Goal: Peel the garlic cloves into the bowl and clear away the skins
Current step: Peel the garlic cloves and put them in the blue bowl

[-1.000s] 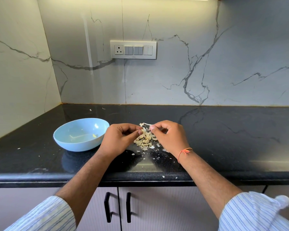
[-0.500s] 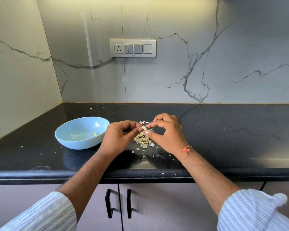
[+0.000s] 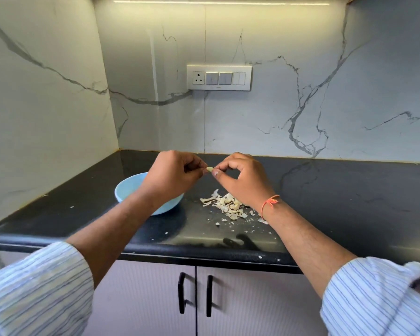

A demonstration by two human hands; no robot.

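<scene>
1. Marble-walled kitchen, black counter [image 3: 349, 197]: above it the left hand [image 3: 172, 175] and right hand [image 3: 245, 181] both pinch one garlic clove [image 3: 209, 169], seemingly mid-peel.
2. Below the right hand, a pile of skins [image 3: 228, 204] lies mid-counter, still uncleared.
3. Near the counter's left side, the blue bowl [image 3: 129, 190] is mostly hidden; its contents can't be judged.
4. Peeling and clearing remain.

No readable text, label or number shows anywhere.

Both hands [image 3: 171, 174] [image 3: 244, 180] raised, fingers pinched
</scene>
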